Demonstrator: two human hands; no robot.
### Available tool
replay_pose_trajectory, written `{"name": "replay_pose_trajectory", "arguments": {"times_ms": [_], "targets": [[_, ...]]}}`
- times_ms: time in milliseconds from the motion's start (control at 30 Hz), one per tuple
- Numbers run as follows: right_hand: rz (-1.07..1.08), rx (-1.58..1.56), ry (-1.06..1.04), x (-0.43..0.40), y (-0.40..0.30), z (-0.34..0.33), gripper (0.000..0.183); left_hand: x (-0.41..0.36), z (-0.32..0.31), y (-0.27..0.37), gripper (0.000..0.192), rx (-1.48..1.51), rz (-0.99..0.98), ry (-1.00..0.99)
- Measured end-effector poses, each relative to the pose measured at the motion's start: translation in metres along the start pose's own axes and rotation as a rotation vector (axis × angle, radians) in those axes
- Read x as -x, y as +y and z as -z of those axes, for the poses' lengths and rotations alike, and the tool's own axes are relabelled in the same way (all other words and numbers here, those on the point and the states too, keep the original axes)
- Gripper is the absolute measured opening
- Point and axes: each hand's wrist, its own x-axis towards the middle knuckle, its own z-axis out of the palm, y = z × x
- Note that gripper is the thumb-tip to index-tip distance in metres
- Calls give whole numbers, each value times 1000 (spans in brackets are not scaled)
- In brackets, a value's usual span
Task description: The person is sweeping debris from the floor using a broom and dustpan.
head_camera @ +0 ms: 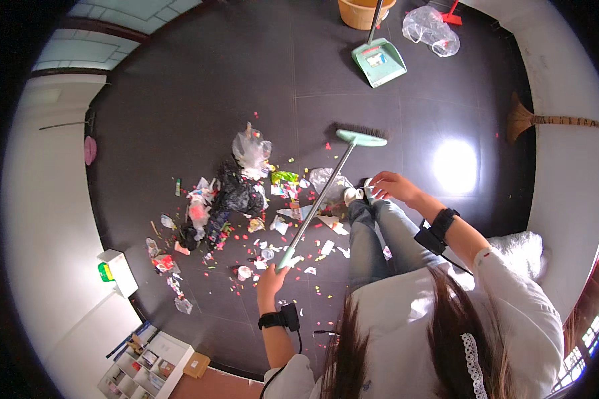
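Note:
My left hand grips the pale green end of a broom with a metal handle. Its bristled head lies away from me on the dark tiled floor, above scattered litter. My right hand is raised over my shoes, fingers curled and partly spread; a thin pale thing shows by the fingertips, and whether it is held is unclear. Near my feet lies a clear plastic bag. Left of the broom are a crumpled black plastic bag, a whitish plastic bag, a paper cup and many paper scraps.
Beyond the broom stand a green dustpan, a tan bucket, a clear plastic bag and a red brush. A straw broom is by the right wall. At lower left are white shelves and a cardboard box.

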Motion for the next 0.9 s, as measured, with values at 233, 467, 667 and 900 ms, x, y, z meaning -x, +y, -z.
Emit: {"name": "replay_pose_trajectory", "arguments": {"times_ms": [233, 467, 667, 900], "targets": [[129, 73, -89, 10, -38, -40, 24, 82, 51, -23, 51, 44, -8, -48], [229, 105, -92, 46, -60, -55, 21, 108, 51, -30, 43, -18, -128, 81], [206, 170, 2, 82, -57, -25, 21, 39, 57, 24, 39, 115, -381, 43], [261, -53, 211, 116, -32, 25, 22, -11, 57, 196, 22, 362, -593, -235]]}}
